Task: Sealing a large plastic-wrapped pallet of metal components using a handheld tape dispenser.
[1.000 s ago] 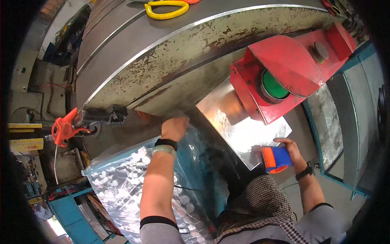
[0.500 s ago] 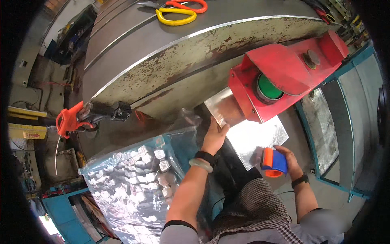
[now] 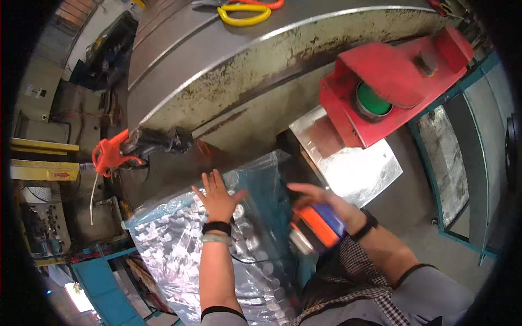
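My left hand [image 3: 217,200] is open with its fingers spread. It lies over the far edge of a clear plastic sheet [image 3: 179,261] that covers rows of small silvery-white pieces. To the right, my right hand [image 3: 340,209] grips a blue and orange tape dispenser [image 3: 321,225], somewhat blurred by motion. That dispenser hangs near the right side of the plastic, above my checked apron [image 3: 356,266]. Beyond my right hand is a shiny, silver-wrapped flat block [image 3: 367,171], touched by neither hand.
A red control box [image 3: 375,87] with a green button overhangs the silver block. Along the far side runs a grey metal machine table [image 3: 185,49], with yellow-and-orange-handled scissors [image 3: 244,15] on it. An orange air gun [image 3: 111,155] hangs at the left.
My left hand has left the silver block and moved left onto the plastic sheet, fingers spread. My right hand has carried the tape dispenser leftward. The view has shifted slightly.
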`<state>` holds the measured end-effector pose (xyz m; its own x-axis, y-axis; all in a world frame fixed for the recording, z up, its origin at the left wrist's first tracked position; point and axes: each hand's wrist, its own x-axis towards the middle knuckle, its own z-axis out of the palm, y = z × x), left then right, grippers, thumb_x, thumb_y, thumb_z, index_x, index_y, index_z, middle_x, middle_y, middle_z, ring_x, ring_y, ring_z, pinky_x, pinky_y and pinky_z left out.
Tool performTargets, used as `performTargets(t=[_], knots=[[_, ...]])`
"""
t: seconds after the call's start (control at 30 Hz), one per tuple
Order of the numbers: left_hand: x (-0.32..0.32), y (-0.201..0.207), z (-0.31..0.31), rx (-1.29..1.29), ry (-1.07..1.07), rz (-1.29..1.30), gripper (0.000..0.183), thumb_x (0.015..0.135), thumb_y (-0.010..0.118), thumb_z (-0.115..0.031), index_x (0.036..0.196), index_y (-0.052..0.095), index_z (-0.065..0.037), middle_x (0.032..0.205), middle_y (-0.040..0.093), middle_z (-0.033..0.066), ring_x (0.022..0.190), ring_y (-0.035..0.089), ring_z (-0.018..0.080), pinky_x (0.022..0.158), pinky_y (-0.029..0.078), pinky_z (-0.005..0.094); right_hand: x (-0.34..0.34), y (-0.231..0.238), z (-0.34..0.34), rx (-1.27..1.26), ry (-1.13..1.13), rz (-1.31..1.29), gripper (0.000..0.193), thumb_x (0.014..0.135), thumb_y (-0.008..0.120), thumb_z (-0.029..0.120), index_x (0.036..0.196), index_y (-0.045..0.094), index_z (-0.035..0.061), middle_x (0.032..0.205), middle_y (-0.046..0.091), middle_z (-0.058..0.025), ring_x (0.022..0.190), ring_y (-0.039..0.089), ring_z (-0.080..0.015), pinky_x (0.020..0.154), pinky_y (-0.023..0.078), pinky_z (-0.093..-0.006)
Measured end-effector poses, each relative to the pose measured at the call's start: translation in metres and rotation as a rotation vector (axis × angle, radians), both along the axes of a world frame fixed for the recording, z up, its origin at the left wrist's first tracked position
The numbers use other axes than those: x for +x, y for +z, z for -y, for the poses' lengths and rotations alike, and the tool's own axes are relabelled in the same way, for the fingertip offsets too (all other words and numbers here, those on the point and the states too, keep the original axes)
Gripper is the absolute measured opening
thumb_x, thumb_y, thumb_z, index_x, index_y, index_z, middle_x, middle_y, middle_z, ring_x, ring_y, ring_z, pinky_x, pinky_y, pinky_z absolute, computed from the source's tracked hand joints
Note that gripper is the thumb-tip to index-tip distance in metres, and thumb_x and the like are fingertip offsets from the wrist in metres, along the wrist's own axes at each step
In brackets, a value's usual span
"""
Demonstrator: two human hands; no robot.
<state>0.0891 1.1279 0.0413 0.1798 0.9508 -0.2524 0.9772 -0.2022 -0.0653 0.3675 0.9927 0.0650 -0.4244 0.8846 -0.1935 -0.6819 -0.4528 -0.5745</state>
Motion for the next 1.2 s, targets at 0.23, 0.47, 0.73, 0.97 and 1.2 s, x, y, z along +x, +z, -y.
performTargets(t=[0.23, 0.47, 0.73, 0.97, 1.2], knots=[[0.008, 0.017, -0.028, -0.22, -0.157, -0.325, 0.092, 0.07, 0.057, -0.072, 0.13, 0.05, -0.002, 0.136, 0.048, 0.0144, 0.14, 0.022, 0.0313, 0.109, -0.005, 0.0601, -0.052, -0.059, -0.077, -0.048, 0.025, -0.257, 0.062, 0.092, 0.04, 0.036, 0.143, 0.029, 0.0023, 0.131, 0.051, -0.0163, 0.115, 0.054, -0.0228, 0.099, 0.043, -0.0347], [0.01, 0.022, -0.046, -0.353, -0.123, -0.245, 0.101, 0.069, 0.049, -0.081, 0.13, 0.051, -0.001, 0.141, 0.04, 0.0174, 0.14, 0.021, 0.0334, 0.109, -0.001, 0.0625, -0.031, -0.101, -0.089, -0.12, -0.018, -0.351, 0.054, 0.096, 0.039, 0.036, 0.136, 0.038, -0.0002, 0.13, 0.052, -0.0167, 0.113, 0.056, -0.024, 0.098, 0.045, -0.0362], [0.005, 0.01, -0.069, -0.442, -0.317, -0.195, 0.11, 0.066, 0.057, -0.077, 0.148, 0.021, -0.012, 0.151, 0.025, 0.0155, 0.142, 0.015, 0.03, 0.113, 0.001, 0.0543, -0.043, -0.109, -0.091, -0.081, -0.017, -0.531, 0.058, 0.097, 0.035, 0.042, 0.14, 0.035, 0.0018, 0.134, 0.049, -0.0167, 0.117, 0.054, -0.0269, 0.101, 0.043, -0.0378], [-0.01, -0.005, -0.09, -0.495, -0.45, 0.128, 0.122, 0.061, 0.075, -0.06, 0.15, 0.003, -0.017, 0.155, 0.013, 0.0123, 0.143, 0.014, 0.0254, 0.116, 0.01, 0.0459, -0.103, -0.18, -0.117, -0.178, -0.184, -0.36, 0.051, 0.095, 0.047, 0.039, 0.13, 0.047, 0.0028, 0.127, 0.054, -0.0162, 0.113, 0.056, -0.0271, 0.101, 0.044, -0.0411], [-0.019, -0.014, -0.099, -0.625, -0.516, 0.293, 0.106, 0.063, 0.079, -0.051, 0.147, 0.023, -0.018, 0.154, 0.015, 0.0112, 0.142, 0.015, 0.0263, 0.115, 0.014, 0.0443, -0.112, -0.205, -0.141, -0.28, -0.152, -0.372, 0.045, 0.092, 0.053, 0.031, 0.126, 0.049, 0.0028, 0.122, 0.056, -0.0144, 0.111, 0.056, -0.0254, 0.1, 0.044, -0.0401]])
